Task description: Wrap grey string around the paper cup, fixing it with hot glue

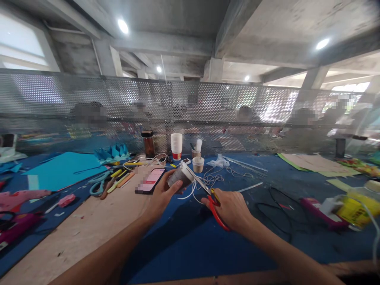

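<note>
My left hand (162,194) is closed round a small paper cup (179,178) held on its side above the blue table (190,241). My right hand (230,207) grips red-handled scissors (204,190), whose blades reach up to the cup's rim. White string (192,192) hangs from the cup and trails over the table between my hands.
A phone (150,180) lies just left of my left hand on a brown board (89,225). Behind stand a stack of paper cups (176,146), a dark jar (147,143) and small cups. Teal paper, glue guns and cutters lie left; black cable and yellow packets right. A perforated metal screen backs the table.
</note>
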`<act>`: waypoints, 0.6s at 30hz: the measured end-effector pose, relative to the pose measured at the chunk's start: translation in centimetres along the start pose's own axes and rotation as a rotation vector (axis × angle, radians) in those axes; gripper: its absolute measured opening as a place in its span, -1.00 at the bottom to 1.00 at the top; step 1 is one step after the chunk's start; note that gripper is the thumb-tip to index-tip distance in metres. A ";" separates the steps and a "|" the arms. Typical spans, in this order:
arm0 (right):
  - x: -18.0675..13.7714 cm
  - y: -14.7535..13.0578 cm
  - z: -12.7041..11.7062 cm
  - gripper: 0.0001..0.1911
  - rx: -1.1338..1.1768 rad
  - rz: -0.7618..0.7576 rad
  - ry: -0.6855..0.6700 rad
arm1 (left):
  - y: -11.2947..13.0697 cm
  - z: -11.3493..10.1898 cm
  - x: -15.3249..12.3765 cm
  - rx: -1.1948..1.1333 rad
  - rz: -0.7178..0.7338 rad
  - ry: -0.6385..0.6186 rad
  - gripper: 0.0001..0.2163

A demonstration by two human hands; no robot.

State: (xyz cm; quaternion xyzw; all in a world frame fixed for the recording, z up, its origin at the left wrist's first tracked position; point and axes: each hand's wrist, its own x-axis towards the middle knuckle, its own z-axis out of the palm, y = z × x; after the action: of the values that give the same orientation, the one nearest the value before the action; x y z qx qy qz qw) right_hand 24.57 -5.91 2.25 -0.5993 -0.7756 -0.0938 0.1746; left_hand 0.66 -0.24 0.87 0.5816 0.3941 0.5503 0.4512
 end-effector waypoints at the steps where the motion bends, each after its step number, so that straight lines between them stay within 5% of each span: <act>1: 0.0 0.0 0.0 -0.42 0.002 0.003 -0.002 | 0.0 -0.1 0.0 0.017 0.008 0.011 -0.38; 18: 0.0 0.0 0.2 -0.47 -0.009 0.004 -0.017 | 0.3 -0.2 -0.1 0.066 0.029 0.030 -0.38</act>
State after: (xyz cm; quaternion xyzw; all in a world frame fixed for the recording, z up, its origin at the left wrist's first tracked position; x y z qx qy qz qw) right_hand 24.49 -5.81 2.09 -0.6022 -0.7756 -0.0917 0.1655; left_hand 0.44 -0.35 1.12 0.5934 0.4104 0.5523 0.4176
